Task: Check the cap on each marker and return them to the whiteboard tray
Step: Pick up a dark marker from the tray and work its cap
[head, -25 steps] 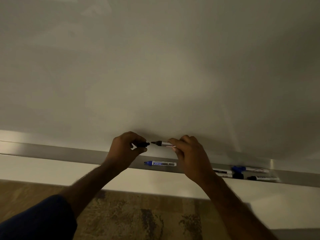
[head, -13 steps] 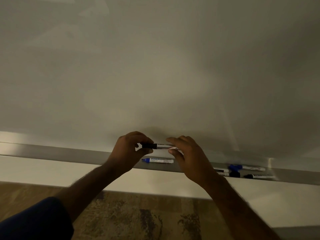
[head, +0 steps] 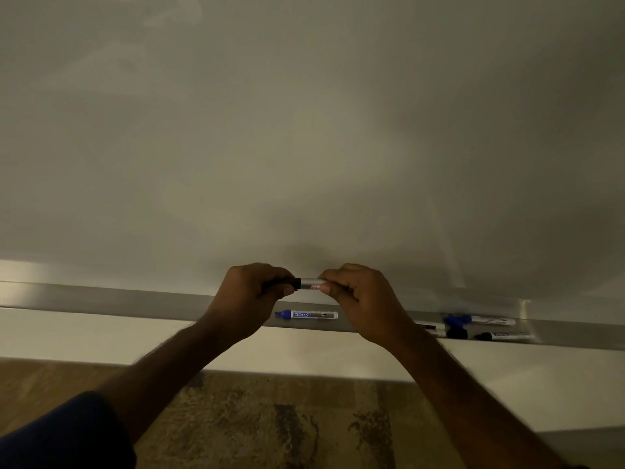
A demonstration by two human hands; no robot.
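I hold a black-capped marker (head: 309, 283) level, just above the grey whiteboard tray (head: 142, 301). My left hand (head: 252, 299) is closed around its black cap end; my right hand (head: 363, 299) pinches the white barrel. The cap sits against the barrel with no gap showing. A blue-capped marker (head: 306, 314) lies in the tray right below my hands. Further right in the tray lie a blue marker (head: 480, 320) and two black markers (head: 505, 336), partly hidden by my right wrist.
The whiteboard (head: 304, 130) fills the upper view. Below the tray runs a pale ledge (head: 84, 336), then patterned wood-toned flooring (head: 270, 421). A dark blue sleeve (head: 64, 434) shows at the lower left.
One second ago the cap in my left hand was apart from the marker tip. My hands came together and the cap now sits on the barrel.
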